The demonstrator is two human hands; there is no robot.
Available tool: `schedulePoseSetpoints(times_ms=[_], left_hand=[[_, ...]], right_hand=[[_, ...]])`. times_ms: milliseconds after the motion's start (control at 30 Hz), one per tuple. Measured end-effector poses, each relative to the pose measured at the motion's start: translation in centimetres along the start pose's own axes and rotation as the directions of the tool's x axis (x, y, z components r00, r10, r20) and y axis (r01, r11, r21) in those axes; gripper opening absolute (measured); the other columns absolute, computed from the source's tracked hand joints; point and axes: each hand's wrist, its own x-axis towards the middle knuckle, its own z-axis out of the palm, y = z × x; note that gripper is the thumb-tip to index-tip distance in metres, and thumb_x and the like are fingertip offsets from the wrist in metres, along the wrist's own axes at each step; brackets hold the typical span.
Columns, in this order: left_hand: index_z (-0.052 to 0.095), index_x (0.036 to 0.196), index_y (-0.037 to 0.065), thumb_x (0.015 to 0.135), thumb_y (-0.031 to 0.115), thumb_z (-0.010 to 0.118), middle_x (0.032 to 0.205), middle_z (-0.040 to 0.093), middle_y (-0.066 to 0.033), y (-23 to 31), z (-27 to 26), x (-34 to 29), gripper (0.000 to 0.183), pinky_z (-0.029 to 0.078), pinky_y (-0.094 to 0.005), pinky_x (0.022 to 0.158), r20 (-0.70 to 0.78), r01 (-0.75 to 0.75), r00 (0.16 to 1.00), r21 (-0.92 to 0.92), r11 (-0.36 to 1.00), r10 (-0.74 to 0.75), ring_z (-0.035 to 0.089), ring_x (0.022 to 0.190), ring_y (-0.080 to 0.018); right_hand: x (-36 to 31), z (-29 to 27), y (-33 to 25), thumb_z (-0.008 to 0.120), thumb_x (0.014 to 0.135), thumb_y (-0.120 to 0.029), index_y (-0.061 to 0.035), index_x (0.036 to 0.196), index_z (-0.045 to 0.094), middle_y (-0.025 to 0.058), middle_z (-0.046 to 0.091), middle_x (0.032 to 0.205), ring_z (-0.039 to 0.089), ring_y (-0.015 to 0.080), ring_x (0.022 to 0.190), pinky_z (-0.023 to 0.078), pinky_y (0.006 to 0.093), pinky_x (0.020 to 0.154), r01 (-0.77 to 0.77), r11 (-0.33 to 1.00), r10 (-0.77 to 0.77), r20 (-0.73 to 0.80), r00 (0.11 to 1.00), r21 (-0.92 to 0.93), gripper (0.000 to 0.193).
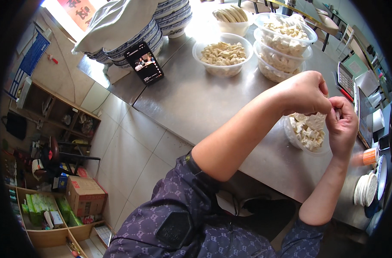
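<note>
My left hand (310,92) is closed in a pinch, its fingertips meeting those of my right hand (343,124); whatever lies between its fingers is hidden. The right hand's fingers are curled, with a pale piece of flatbread (315,121) against them. Below both hands stands a clear plastic bowl (291,136) of torn bread bits (307,134). Farther off, another clear bowl (224,71) holds more bits, and to its right several lidless bowls of bits (284,47) are stacked.
Whole flatbreads (230,14) fill a bowl at the back; more flatbreads (364,189) are stacked at the right. A phone (145,63) leans near cloth-covered blue-and-white bowls (138,41). A calculator (345,79) and a screen (363,118) line the steel table's (174,107) right side.
</note>
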Motion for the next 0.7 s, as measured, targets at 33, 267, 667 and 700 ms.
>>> schedulePoseSetpoints(times_ms=[33,267,667,700], left_hand=[[0.066,0.099,-0.005,0.075,0.015,0.078,0.069,0.064,-0.0054,0.2,-0.2,-0.2,0.033,0.045,-0.027,0.048,0.028,0.019,0.999,0.003,1.0,-0.019,0.058,0.057,-0.0103],[0.068,0.097,-0.005,0.079,0.014,0.076,0.073,0.068,-0.0068,0.3,-0.2,-0.1,0.028,0.049,-0.0255,0.049,0.02,0.003,1.0,-0.021,1.0,-0.003,0.064,0.059,-0.0105],[0.066,0.092,-0.003,0.088,0.009,0.078,0.077,0.071,-0.0086,-0.6,1.0,0.9,0.017,0.056,-0.0261,0.059,-0.082,-0.088,0.993,-0.092,0.992,0.081,0.069,0.066,-0.0126],[0.066,0.092,-0.002,0.088,0.009,0.078,0.077,0.07,-0.0083,-0.5,0.9,0.8,0.017,0.056,-0.0261,0.058,-0.063,-0.079,0.995,-0.091,0.993,0.073,0.068,0.065,-0.0124]], right_hand=[[-0.1,0.1,0.1,0.066,0.1,-0.003,-0.0005,0.108,0.066,-0.0038,0.059,0.09,0.046,0.0022,0.077,0.038,0.0173,0.071,-0.015,0.999,0.015,-0.001,1.0,0.044,0.009],[0.9,-0.3,0.6,0.063,0.102,-0.008,-0.0023,0.115,0.064,-0.0057,0.057,0.087,0.046,-0.0007,0.073,0.037,0.0154,0.064,-0.26,0.899,0.268,0.026,0.963,0.352,0.014],[0.6,0.4,1.2,0.064,0.105,-0.012,-0.0008,0.121,0.063,-0.0021,0.064,0.095,0.054,0.0007,0.076,0.04,0.013,0.067,-0.207,0.811,0.198,0.077,0.977,0.548,0.02],[0.5,0.4,1.3,0.063,0.104,-0.009,-0.001,0.118,0.064,-0.0029,0.063,0.093,0.052,0.0,0.074,0.039,0.0131,0.066,-0.194,0.864,0.21,0.017,0.977,0.464,0.016]])
